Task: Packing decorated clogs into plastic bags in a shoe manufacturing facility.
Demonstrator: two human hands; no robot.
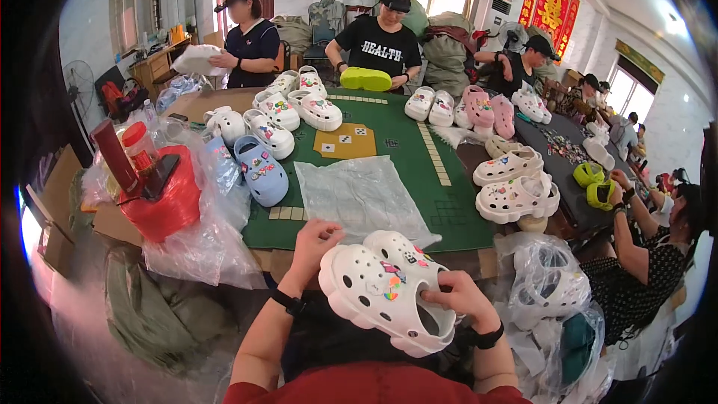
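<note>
A pair of white foam clogs [378, 288] with colourful charms is held in front of my body. My right hand [460, 299] grips them, its thumb over the rim of the nearer clog's opening. The second clog lies partly hidden behind the first. Just left of the clogs, my left hand [318, 243] is raised at the table's near edge with its fingers curled together. Whether something thin is pinched in them I cannot make out. Beyond that hand, a clear plastic bag [359, 194] lies flat on the green table mat [280, 236], its near edge close to my fingertips.
White clogs [273, 135] and a blue clog [260, 170] stand at left; more white clogs [516, 198] are at right. A red bundle of plastic twine [168, 202] sits at the left edge. Bagged clogs [550, 280] are by my right arm. Several people work around the table.
</note>
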